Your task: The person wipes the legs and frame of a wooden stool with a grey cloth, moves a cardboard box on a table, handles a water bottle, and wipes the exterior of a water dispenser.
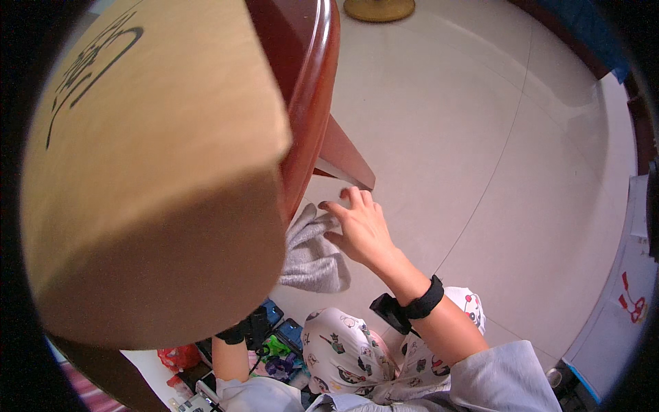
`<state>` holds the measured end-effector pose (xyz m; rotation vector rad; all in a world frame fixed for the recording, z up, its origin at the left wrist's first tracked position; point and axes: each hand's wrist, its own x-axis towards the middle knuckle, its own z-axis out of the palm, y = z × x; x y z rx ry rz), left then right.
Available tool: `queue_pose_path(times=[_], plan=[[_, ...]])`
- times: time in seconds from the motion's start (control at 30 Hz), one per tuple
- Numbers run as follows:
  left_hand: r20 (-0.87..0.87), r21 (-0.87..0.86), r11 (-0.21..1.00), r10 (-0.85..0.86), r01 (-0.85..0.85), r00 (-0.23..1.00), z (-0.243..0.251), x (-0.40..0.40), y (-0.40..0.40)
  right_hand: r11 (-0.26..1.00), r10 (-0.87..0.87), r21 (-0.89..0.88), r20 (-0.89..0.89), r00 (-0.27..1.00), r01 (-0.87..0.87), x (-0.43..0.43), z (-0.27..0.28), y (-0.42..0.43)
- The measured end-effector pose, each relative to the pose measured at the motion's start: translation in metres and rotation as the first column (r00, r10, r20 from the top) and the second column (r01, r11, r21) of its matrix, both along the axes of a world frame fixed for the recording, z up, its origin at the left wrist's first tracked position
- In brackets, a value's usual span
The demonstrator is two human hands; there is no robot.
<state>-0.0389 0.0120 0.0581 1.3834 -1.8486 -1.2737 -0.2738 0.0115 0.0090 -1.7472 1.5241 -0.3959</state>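
Note:
My right hand reaches forward with its fingers apart and curled, beside a grey cloth. Thumb and fingertips overlap the cloth's right edge in the picture; whether they touch it I cannot tell. A black strap with a dark device circles my right wrist. The large brown cardboard box, bearing black handwritten marks, fills the left of the view, close to the camera. My left forearm, with a black wrist strap, runs up under the box, which hides my left hand.
A glossy red-brown wooden table stands beside the box, its leg on the pale tiled floor. By my left knee are colourful bags and a red bundle. A white panel stands at right, a round yellowish base far ahead.

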Motion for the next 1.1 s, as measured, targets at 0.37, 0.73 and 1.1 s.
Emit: queue_pose_path(times=[0.37, 0.73, 1.1], plan=[[0.090, -0.038, 0.993, -0.104, 0.108, 0.990, 0.004, -0.006, -0.001, 0.978, 0.195, -0.099, 0.121, 0.973, -0.184, -0.003, 0.001, -0.010], [0.072, -0.076, 0.997, -0.007, 0.012, 0.997, -0.014, -0.003, -0.004, 0.994, 0.057, -0.113, 0.409, 0.911, -0.011, 0.001, 0.006, -0.007], [0.452, -0.145, 0.980, -0.056, 0.135, 0.890, -0.019, -0.011, -0.009, 0.976, 0.155, -0.191, 0.262, 0.953, -0.106, 0.002, 0.013, -0.003]])
